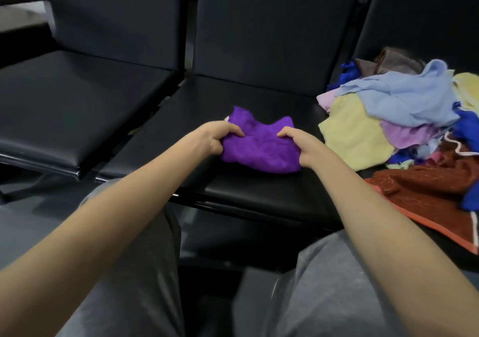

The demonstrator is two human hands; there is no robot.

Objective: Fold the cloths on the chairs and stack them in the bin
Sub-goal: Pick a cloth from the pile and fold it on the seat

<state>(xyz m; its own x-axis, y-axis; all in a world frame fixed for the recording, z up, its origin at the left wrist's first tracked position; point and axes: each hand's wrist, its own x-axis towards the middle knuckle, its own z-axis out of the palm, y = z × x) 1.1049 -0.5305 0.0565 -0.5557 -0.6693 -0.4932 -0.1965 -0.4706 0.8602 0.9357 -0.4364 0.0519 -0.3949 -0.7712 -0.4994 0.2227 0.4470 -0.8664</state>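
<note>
A purple cloth (259,147) lies bunched on the middle black chair seat (259,194). My left hand (217,137) grips its left edge, fingers curled into the fabric. My right hand (298,144) grips its right edge the same way. A loose pile of cloths (404,113) in light blue, yellow, pink, dark blue and brown covers the right chair. A rust-red towel (427,191) with an orange border spreads at the front of that pile. No bin is in view.
The left black chair seat (77,108) holds nothing. Chair backrests (272,25) rise behind the seats. My knees in grey trousers (324,284) sit close to the front edge of the middle seat.
</note>
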